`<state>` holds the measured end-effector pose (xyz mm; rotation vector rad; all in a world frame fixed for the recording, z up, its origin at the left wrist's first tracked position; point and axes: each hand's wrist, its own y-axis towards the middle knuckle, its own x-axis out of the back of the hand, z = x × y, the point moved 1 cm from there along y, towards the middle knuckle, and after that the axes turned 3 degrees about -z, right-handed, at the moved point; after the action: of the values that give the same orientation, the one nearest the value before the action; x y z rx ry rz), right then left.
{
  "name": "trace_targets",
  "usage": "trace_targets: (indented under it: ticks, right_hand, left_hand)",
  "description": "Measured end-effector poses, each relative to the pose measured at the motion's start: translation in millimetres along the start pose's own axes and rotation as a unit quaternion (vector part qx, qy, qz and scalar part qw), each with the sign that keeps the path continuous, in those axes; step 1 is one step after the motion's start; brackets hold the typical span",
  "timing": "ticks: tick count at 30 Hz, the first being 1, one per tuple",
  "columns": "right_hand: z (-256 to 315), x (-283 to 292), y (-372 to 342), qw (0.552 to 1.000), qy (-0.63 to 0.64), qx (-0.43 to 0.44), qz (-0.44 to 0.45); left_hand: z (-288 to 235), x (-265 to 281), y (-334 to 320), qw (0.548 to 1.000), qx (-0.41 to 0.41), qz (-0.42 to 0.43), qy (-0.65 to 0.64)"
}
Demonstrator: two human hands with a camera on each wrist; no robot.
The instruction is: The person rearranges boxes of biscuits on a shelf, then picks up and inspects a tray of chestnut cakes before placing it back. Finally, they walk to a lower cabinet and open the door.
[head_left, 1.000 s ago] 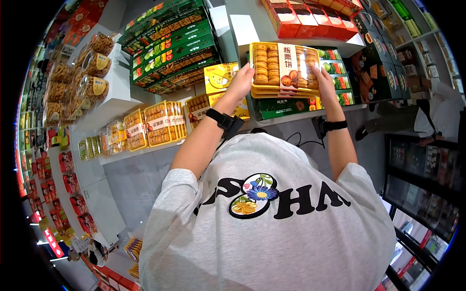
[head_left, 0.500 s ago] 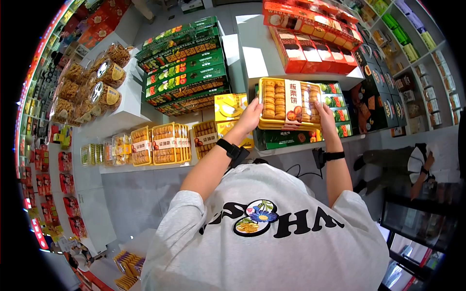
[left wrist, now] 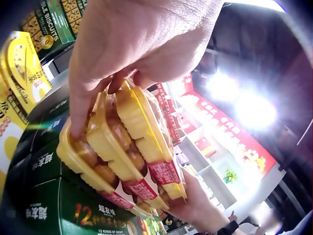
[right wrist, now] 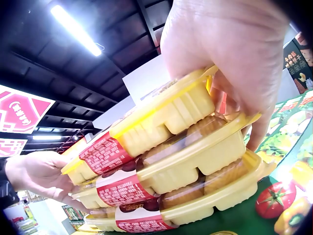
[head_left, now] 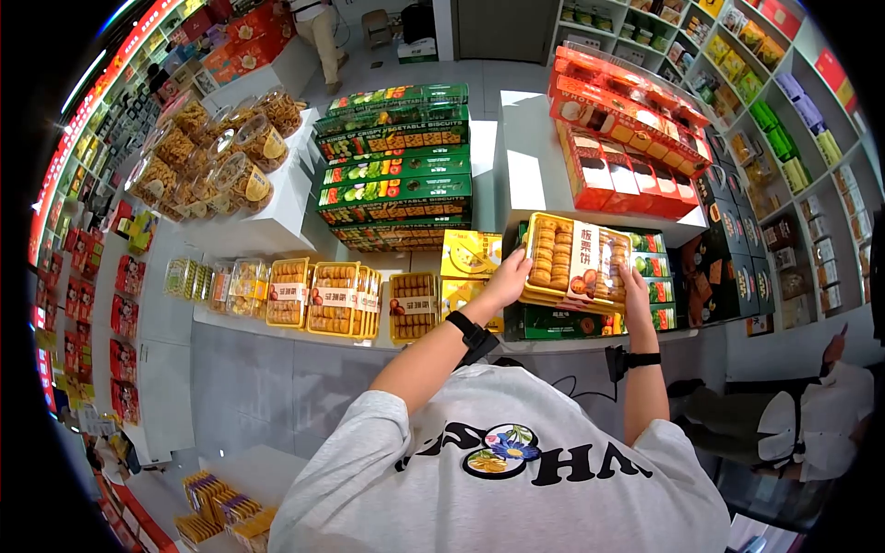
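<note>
A stack of three yellow trays of round biscuits (head_left: 579, 261), banded with printed paper sleeves, is held between both hands. The left hand (head_left: 508, 276) grips the stack's left end; in the left wrist view this hand (left wrist: 142, 49) has its fingers curled over the tray edges (left wrist: 113, 147). At the right end, the right hand (head_left: 636, 297) grips the trays; in the right wrist view the hand (right wrist: 230, 54) wraps the ends of the trays (right wrist: 166, 171). Below the stack are green biscuit boxes (head_left: 562, 323).
Yellow boxes (head_left: 470, 253) and another biscuit tray (head_left: 414, 307) stand left of the hands, with more trays (head_left: 336, 300) further left. Green boxes (head_left: 396, 189) are stacked behind, red boxes (head_left: 627, 175) on a white block (head_left: 525, 138). Another person (head_left: 830, 415) is at the right.
The head view has tilted up, so the shelf and hands appear lower and further right. Both hands keep hold of the stack, which stays above the green boxes.
</note>
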<state>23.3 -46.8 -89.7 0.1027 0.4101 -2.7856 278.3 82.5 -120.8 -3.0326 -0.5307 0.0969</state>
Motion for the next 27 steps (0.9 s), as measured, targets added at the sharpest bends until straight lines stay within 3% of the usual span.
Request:
trace_targets:
  ticks: [5, 10, 14, 16, 20, 22, 25, 27]
  right_hand:
    - [3, -2, -4, 1.0, 0.001, -0.007, -0.005]
    - [2, -6, -5, 1.0, 0.016, 0.006, -0.023]
    - [-12, 7, 8, 1.0, 0.011, -0.011, -0.012]
    - [-4, 1, 0, 1.0, -0.003, 0.007, -0.03]
    - [4, 0, -18, 0.997, -0.043, 0.015, -0.065]
    - [10, -4, -30, 0.999, 0.028, -0.019, -0.043]
    - [3, -1, -27, 0.996, 0.084, -0.041, 0.001]
    - [3, -1, -28, 0.995, 0.09, -0.044, -0.001]
  left_hand:
    - [20, 2, 4, 0.999, -0.005, 0.005, 0.038]
    - [1, 3, -3, 0.997, 0.042, -0.002, 0.061]
    - [11, 6, 1, 0.997, 0.021, -0.008, 0.078]
    - [8, 7, -1, 0.992, -0.009, -0.063, 0.107]
    - [-7, 16, -16, 0.996, 0.011, -0.032, 0.084]
    - [-9, 19, -19, 0.992, 0.064, -0.001, 0.111]
    - [-10, 16, -26, 0.979, 0.192, 0.066, -0.007]
    - [-14, 14, -30, 0.976, 0.209, 0.057, -0.024]
